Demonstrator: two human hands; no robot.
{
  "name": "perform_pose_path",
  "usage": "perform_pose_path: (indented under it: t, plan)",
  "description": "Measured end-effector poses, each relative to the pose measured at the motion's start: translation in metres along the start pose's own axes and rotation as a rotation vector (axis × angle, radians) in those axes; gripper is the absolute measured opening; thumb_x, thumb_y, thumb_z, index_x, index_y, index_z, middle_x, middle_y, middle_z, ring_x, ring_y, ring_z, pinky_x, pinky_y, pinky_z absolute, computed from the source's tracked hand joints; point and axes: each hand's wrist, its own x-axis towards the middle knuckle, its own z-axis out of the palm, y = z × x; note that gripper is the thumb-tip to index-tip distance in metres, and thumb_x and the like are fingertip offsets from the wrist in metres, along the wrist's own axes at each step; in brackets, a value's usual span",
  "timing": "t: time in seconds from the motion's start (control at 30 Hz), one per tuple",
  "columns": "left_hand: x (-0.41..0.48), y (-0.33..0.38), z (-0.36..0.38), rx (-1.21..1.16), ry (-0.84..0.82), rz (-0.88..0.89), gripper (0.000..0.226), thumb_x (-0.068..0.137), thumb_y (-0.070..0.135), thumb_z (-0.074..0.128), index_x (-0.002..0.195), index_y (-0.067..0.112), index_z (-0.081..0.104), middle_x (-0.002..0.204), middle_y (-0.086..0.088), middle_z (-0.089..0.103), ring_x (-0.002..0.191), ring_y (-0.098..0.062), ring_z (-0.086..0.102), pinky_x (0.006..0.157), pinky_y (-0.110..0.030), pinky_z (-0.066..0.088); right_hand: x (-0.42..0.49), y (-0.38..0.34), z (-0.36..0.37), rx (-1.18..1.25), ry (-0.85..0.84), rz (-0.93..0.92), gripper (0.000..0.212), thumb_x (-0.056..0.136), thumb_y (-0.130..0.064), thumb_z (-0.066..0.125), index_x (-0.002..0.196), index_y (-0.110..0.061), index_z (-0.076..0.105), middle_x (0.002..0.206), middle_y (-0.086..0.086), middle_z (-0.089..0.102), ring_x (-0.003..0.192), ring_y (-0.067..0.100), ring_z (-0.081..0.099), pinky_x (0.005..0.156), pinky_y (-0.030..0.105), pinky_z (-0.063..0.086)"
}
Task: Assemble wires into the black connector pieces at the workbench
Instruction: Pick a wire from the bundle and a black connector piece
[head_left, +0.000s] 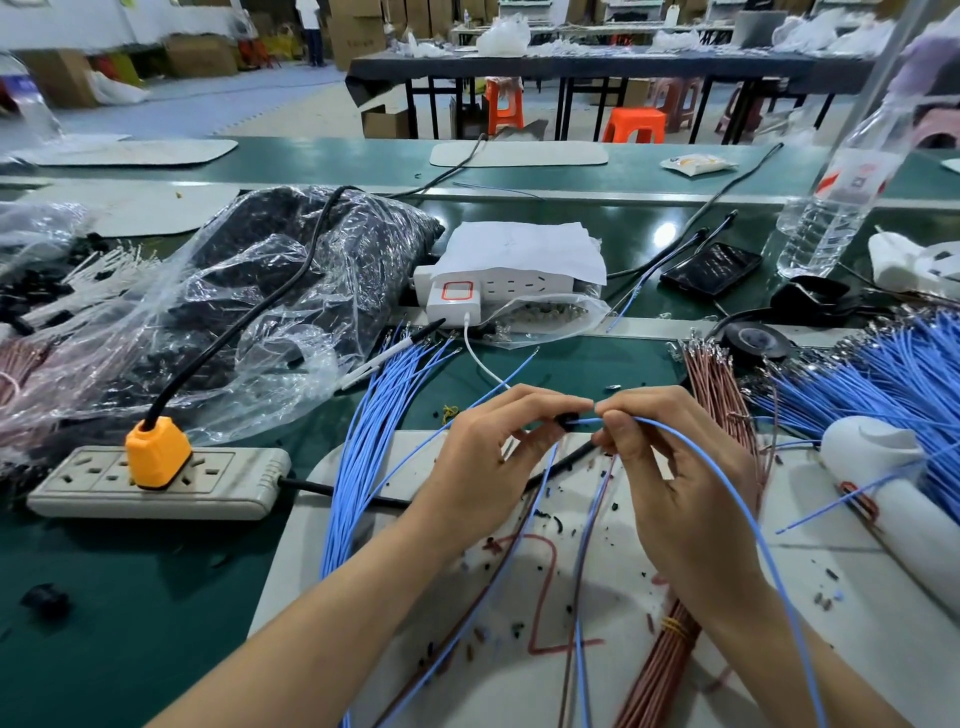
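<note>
Our left hand (496, 449) pinched the black connector piece (567, 420) above the white mat (831, 571); our right hand (680, 478) pinched the blue wire (670, 428) at its mouth. We judged insertion best done with the terminal aligned squarely, pushed straight until seated.

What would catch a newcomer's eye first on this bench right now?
The two hands meet in the middle foreground: the left hand pinches a small black connector while the right hand pinches a blue wire right against it. Next comes the orange plug in the power strip at left, then the heap of blue wires at far right.
</note>
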Motion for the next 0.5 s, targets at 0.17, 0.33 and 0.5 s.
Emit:
perform_pose_path:
  t: [0.17,0.33,0.5]
  plan:
    - [-0.0003,0.0003,0.0003,-0.019,-0.014,-0.011,0.028,0.09,-0.004,0.055,0.113,0.008,0.068,0.103,-0.004,0.065,0.095,-0.009,0.063,0.086,-0.021,0.049,0.001,0.0021,-0.0002,-0.056,-0.008,-0.042,0.019,0.096,-0.012,0.054,0.087,0.0,0.066,0.083,0.006,0.062,0.069,0.017,0.062,0.067,0.021,0.049]
    - [-0.0008,0.0005,0.0006,-0.018,-0.031,-0.036,0.031,0.091,-0.004,0.055,0.117,0.009,0.066,0.1,-0.007,0.064,0.092,-0.012,0.062,0.083,-0.028,0.05,0.0008,0.0037,0.0008,-0.053,-0.006,-0.039,0.016,0.093,-0.01,0.054,0.087,-0.001,0.067,0.083,0.005,0.063,0.07,0.016,0.063,0.068,0.019,0.049]
    - [-0.0014,-0.0001,0.0008,-0.018,-0.06,-0.044,0.034,0.09,-0.005,0.056,0.12,0.01,0.065,0.099,-0.008,0.063,0.09,-0.015,0.061,0.082,-0.027,0.051,0.0014,0.0019,0.0,-0.065,0.011,-0.025,0.017,0.092,-0.01,0.054,0.085,0.0,0.067,0.082,0.006,0.064,0.069,0.018,0.064,0.066,0.021,0.049]
